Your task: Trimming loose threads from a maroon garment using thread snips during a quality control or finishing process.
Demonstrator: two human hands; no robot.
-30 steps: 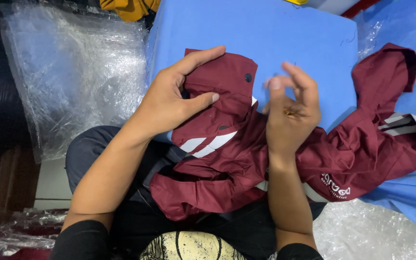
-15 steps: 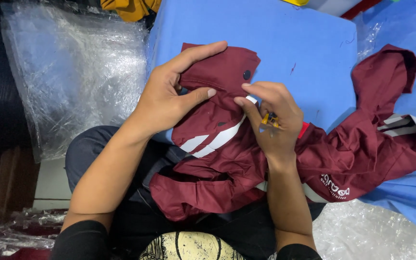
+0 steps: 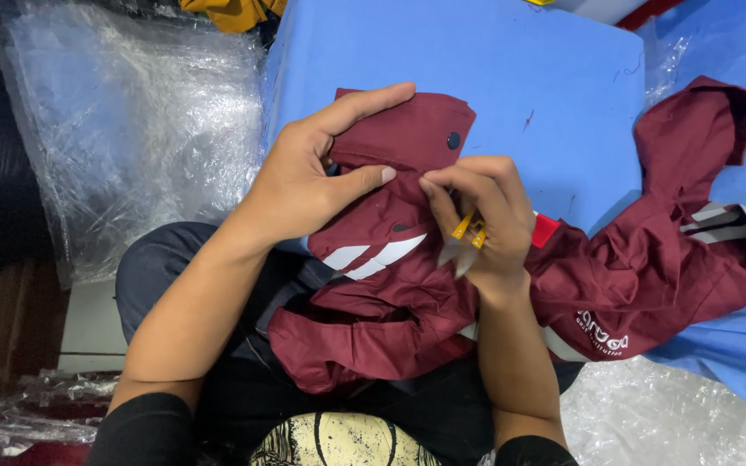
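Note:
A maroon shirt [image 3: 615, 267] with white stripes and a dark button lies crumpled across a blue table [image 3: 511, 78] and over my lap. My left hand [image 3: 308, 177] presses flat on the shirt's upper part, thumb stretched toward the middle. My right hand [image 3: 481, 220] pinches the fabric beside that thumb and holds a small thread snipper [image 3: 462, 237] with yellow handles and metal blades pointing down.
Crinkled clear plastic sheeting [image 3: 131, 129] is heaped to the left of the table, and more plastic [image 3: 658, 414] lies at the lower right. A yellow garment [image 3: 235, 10] shows at the top edge. My dark trousers [image 3: 166, 267] are under the shirt.
My right hand came down from raised and open onto the shirt, its fingers closing on the fabric near my left thumb. The snipper now shows in that hand. The left hand stayed put.

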